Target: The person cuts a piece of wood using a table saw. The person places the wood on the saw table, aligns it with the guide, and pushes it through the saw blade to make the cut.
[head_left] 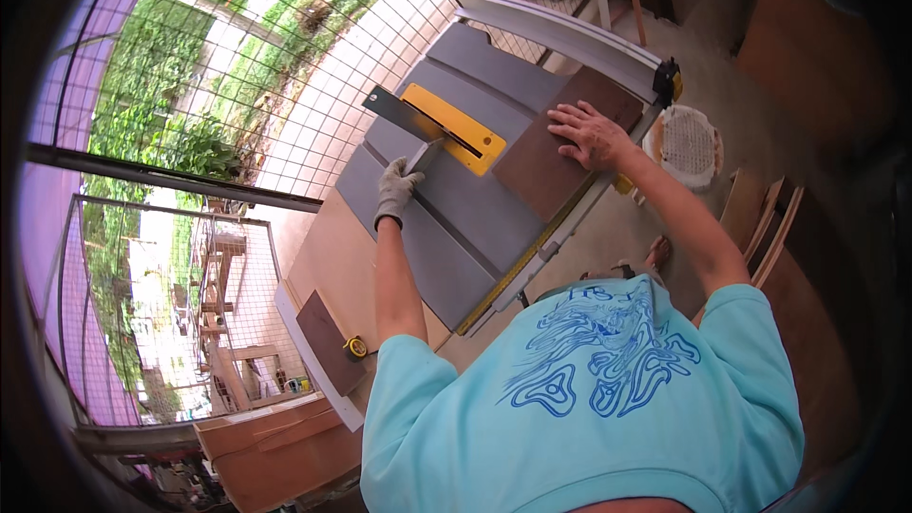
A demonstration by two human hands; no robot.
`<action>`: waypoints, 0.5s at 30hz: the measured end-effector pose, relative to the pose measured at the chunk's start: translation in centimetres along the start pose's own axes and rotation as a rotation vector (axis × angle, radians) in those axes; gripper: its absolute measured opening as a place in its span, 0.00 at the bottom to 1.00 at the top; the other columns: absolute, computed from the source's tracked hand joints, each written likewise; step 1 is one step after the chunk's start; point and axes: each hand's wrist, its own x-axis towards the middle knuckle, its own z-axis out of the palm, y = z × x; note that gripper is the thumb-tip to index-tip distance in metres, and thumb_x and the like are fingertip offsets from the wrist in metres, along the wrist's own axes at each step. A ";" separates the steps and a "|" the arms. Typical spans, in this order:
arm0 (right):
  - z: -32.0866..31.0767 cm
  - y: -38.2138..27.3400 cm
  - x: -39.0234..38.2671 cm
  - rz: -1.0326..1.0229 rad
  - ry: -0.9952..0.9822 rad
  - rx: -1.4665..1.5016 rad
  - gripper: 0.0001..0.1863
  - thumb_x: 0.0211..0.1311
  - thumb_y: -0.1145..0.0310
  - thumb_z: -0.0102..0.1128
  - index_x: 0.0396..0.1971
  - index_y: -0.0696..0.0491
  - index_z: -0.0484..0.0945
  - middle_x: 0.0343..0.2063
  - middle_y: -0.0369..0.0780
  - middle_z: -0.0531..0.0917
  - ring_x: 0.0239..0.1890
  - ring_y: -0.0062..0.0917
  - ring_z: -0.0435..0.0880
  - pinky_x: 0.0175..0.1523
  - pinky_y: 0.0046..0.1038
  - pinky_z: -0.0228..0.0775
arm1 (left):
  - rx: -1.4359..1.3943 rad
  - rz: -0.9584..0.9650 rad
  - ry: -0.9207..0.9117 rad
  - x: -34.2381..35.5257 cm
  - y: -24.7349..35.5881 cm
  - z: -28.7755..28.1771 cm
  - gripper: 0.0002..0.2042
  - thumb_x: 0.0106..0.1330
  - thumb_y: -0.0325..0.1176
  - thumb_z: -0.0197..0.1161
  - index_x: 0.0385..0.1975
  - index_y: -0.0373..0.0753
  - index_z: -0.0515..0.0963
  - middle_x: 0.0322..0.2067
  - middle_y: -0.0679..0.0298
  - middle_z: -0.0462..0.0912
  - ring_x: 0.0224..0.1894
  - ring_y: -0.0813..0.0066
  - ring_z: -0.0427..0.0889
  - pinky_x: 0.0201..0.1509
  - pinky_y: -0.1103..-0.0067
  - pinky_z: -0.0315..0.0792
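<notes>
A table saw with a grey top [446, 218] stands in front of me. Set into it is a yellow throat plate [480, 144] with a dark slot, and a dark flat metal plate [389, 112] stands up at its far left end. My left hand [393, 192], in a grey work glove, is closed on a flat grey bar [424, 156] just left of the throat plate. Bare and spread out, my right hand [594, 135] lies flat on a dark brown board [534, 169] on the saw's right side. The saw blade cannot be made out.
The saw's pale metal fence [560, 30] crosses the far right. A yellow ruled rail [508, 283] runs along the front edge. To the left, another brown board [328, 337] and a yellow tape measure [355, 348] lie on a side table. A white stool [686, 147] stands at right. Wire mesh encloses the left.
</notes>
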 end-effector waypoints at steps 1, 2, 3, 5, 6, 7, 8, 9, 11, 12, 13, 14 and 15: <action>-0.2 0.5 -0.3 -0.011 0.004 -0.027 0.27 0.74 0.51 0.57 0.67 0.48 0.76 0.74 0.38 0.69 0.79 0.32 0.59 0.82 0.45 0.46 | 0.010 0.016 0.023 0.0 0.4 1.2 0.35 0.55 0.32 0.80 0.65 0.31 0.75 0.55 0.54 0.86 0.55 0.66 0.85 0.62 0.74 0.76; -0.3 0.9 -0.8 0.014 -0.008 -0.025 0.27 0.74 0.51 0.57 0.67 0.48 0.76 0.74 0.39 0.69 0.79 0.32 0.60 0.82 0.45 0.46 | 0.020 0.026 0.049 0.1 0.6 2.1 0.38 0.55 0.32 0.81 0.67 0.29 0.73 0.58 0.52 0.84 0.58 0.65 0.84 0.64 0.73 0.75; -0.3 0.2 -0.3 0.015 -0.007 -0.004 0.27 0.74 0.51 0.58 0.67 0.48 0.76 0.74 0.39 0.69 0.79 0.33 0.60 0.82 0.45 0.47 | -0.035 0.024 0.071 -0.3 -0.3 1.0 0.41 0.54 0.33 0.82 0.69 0.29 0.71 0.58 0.51 0.84 0.59 0.63 0.83 0.65 0.73 0.74; -0.1 -0.8 0.2 -0.015 -0.005 0.007 0.27 0.74 0.51 0.58 0.66 0.49 0.76 0.74 0.40 0.69 0.79 0.34 0.60 0.82 0.45 0.47 | -0.048 0.006 0.150 -1.6 -1.8 -0.5 0.42 0.53 0.33 0.82 0.69 0.29 0.71 0.58 0.52 0.84 0.58 0.63 0.83 0.65 0.73 0.74; -0.2 0.1 -0.3 0.012 -0.031 -0.004 0.27 0.74 0.51 0.58 0.66 0.49 0.76 0.74 0.40 0.68 0.79 0.34 0.60 0.82 0.46 0.47 | -0.088 -0.004 0.168 -1.9 -0.8 1.4 0.43 0.53 0.34 0.83 0.70 0.30 0.70 0.57 0.52 0.84 0.58 0.62 0.83 0.65 0.73 0.75; -0.1 0.8 -0.9 -0.003 -0.044 -0.044 0.27 0.74 0.51 0.58 0.66 0.49 0.76 0.74 0.40 0.68 0.79 0.34 0.60 0.82 0.46 0.47 | -0.088 -0.055 0.166 -2.2 0.2 2.8 0.43 0.52 0.34 0.83 0.70 0.30 0.70 0.55 0.54 0.84 0.57 0.62 0.83 0.63 0.72 0.76; 0.0 0.7 -0.8 -0.010 -0.034 -0.035 0.27 0.74 0.51 0.58 0.66 0.49 0.76 0.74 0.40 0.68 0.79 0.35 0.60 0.81 0.46 0.48 | -0.117 -0.059 0.205 -2.4 0.3 2.9 0.43 0.52 0.34 0.83 0.70 0.30 0.70 0.55 0.54 0.84 0.57 0.62 0.83 0.63 0.72 0.76; 0.2 0.4 -0.6 -0.022 -0.028 -0.012 0.27 0.73 0.51 0.58 0.66 0.49 0.76 0.75 0.41 0.68 0.79 0.36 0.61 0.81 0.46 0.48 | -0.080 -0.087 0.248 -3.3 -0.4 2.2 0.43 0.51 0.34 0.83 0.69 0.30 0.71 0.55 0.52 0.84 0.57 0.61 0.83 0.62 0.71 0.77; 0.4 0.5 -0.3 -0.048 -0.017 -0.021 0.27 0.73 0.52 0.58 0.66 0.49 0.76 0.75 0.41 0.68 0.78 0.36 0.61 0.81 0.46 0.48 | -0.064 -0.141 0.318 -5.0 -1.3 2.0 0.42 0.50 0.34 0.82 0.68 0.30 0.72 0.54 0.51 0.84 0.56 0.60 0.84 0.61 0.70 0.77; 0.7 0.2 -0.2 -0.032 0.000 -0.008 0.27 0.73 0.52 0.58 0.66 0.49 0.76 0.75 0.41 0.68 0.78 0.36 0.61 0.81 0.46 0.48 | 0.062 -0.120 0.372 -5.8 -1.4 1.6 0.41 0.50 0.34 0.81 0.67 0.30 0.73 0.54 0.50 0.84 0.55 0.58 0.84 0.61 0.69 0.78; 0.8 0.1 0.0 -0.068 -0.018 -0.004 0.27 0.73 0.52 0.58 0.66 0.49 0.76 0.75 0.41 0.68 0.78 0.36 0.61 0.81 0.46 0.48 | 0.190 -0.103 0.420 -6.7 -1.5 1.2 0.40 0.49 0.34 0.80 0.66 0.30 0.74 0.53 0.48 0.84 0.55 0.56 0.84 0.61 0.68 0.78; 0.7 0.4 -0.1 -0.055 -0.007 -0.015 0.27 0.73 0.52 0.58 0.66 0.49 0.76 0.75 0.41 0.67 0.78 0.36 0.61 0.81 0.46 0.48 | 0.174 -0.128 0.432 -7.3 -1.1 1.6 0.40 0.49 0.34 0.80 0.66 0.30 0.74 0.53 0.48 0.84 0.55 0.56 0.84 0.61 0.68 0.78; 0.7 0.8 -0.2 -0.036 0.006 -0.026 0.27 0.74 0.52 0.57 0.66 0.49 0.76 0.75 0.41 0.67 0.79 0.36 0.61 0.81 0.46 0.48 | 0.166 -0.141 0.421 -7.7 -0.4 2.0 0.39 0.48 0.34 0.79 0.65 0.31 0.75 0.54 0.47 0.84 0.56 0.54 0.84 0.62 0.67 0.78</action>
